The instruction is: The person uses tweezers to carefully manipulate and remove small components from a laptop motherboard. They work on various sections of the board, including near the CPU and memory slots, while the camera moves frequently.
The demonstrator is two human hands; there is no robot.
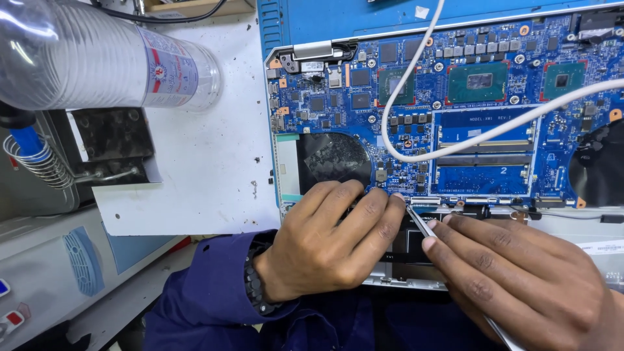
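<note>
Two hands meet at the blue motherboard's (455, 130) lower edge: the left hand (331, 244) presses flat, fingers together, while the right hand (520, 279) pinches tweezers (421, 224) slanting up-left toward its fingertips.

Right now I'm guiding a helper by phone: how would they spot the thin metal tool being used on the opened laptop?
Find the big blue circuit board of the opened laptop, then drop to its lower edge, where two hands meet. Between the left hand and the right hand runs a slim silver metal tool, held by the right hand, tip at the board's edge. Unlike the looping white cable above, it is straight, rigid and shiny.
</note>
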